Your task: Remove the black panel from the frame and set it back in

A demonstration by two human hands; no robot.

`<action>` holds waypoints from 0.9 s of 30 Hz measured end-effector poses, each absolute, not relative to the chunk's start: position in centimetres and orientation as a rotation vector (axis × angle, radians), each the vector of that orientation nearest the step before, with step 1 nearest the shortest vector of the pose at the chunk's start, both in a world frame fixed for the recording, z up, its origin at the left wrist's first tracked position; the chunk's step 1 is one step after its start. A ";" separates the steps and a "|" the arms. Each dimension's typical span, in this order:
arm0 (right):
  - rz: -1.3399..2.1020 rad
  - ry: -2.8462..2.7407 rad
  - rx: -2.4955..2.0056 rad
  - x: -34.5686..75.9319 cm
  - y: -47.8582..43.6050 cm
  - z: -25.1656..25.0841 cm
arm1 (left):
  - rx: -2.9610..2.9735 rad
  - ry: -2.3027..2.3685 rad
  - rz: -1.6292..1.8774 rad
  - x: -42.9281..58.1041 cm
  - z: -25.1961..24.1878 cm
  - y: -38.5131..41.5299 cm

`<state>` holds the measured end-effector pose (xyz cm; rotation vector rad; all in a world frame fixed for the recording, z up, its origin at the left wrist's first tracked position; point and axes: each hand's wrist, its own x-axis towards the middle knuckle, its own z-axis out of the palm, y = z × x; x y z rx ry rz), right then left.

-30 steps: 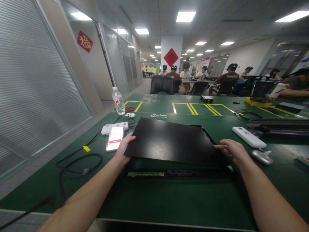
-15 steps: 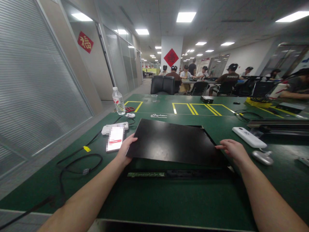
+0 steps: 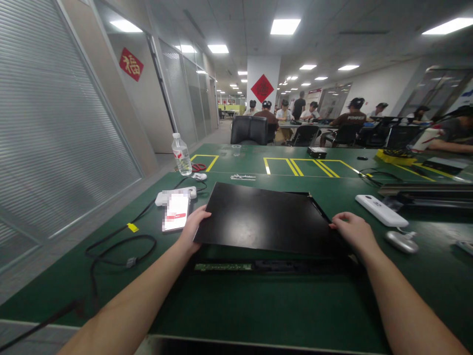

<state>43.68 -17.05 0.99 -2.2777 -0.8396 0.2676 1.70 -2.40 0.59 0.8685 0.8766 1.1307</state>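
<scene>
A flat black display panel [image 3: 258, 217] lies tilted over a thin black frame [image 3: 320, 204], its left side raised. My left hand [image 3: 194, 227] grips the panel's left edge, thumb on top and the other fingers hidden beneath. At the opposite side my right hand [image 3: 353, 234] has its fingers curled, with the tips pinched at the frame's right border, where the panel's edge meets it. Below the panel's near edge, a green circuit board strip [image 3: 223, 267] shows along the frame's front bar.
Left of the panel are a lit phone [image 3: 177, 212], a water bottle [image 3: 181, 155] and a looped black cable [image 3: 121, 239]. A white power bank [image 3: 380, 209] and a silver mouse-shaped object [image 3: 402, 241] lie at right. Several people sit at tables behind.
My right hand has shifted slightly and its fingers have curled in closer at the frame's right border. The panel's left side has barely moved.
</scene>
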 end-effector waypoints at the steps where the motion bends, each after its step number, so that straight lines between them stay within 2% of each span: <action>1: 0.252 -0.854 -2.280 43.7 -17.0 0.9 | 0.871 0.879 1.131 1.7 0.6 -2.5; 13: 0.096 -1.025 -2.331 44.3 -17.0 0.0 | 0.898 0.910 1.114 1.9 0.5 -2.6; 27: 0.125 -1.108 -2.471 44.3 -17.0 0.3 | 0.931 0.897 1.171 1.9 -0.1 -1.9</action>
